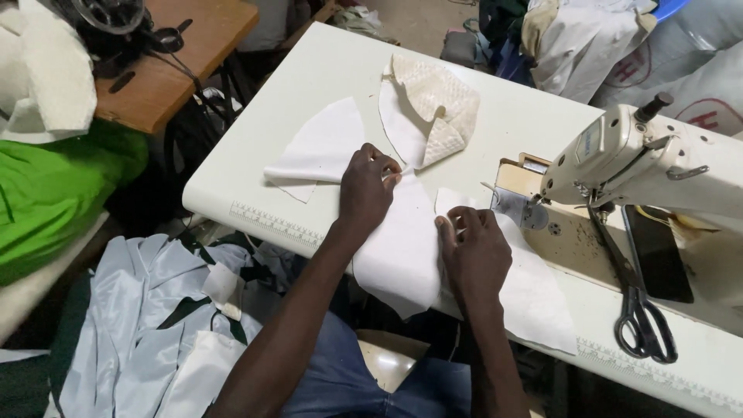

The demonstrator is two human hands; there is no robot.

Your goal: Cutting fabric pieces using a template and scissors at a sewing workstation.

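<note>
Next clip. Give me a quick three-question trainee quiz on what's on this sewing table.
1. True or false: both hands rest on white fabric pieces.
2. What lies on the table right of the sewing machine's needle area? A) scissors B) iron C) tape roll
3. Which hand is nearer the presser foot?

Key:
1. True: left hand and right hand press on the white fabric.
2. A: black scissors beside the sewing machine.
3. The right hand; presser foot.

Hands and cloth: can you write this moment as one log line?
left hand: pinching white cloth piece | right hand: pressing cloth edge | sewing machine: right | scissors: lying beside
</note>
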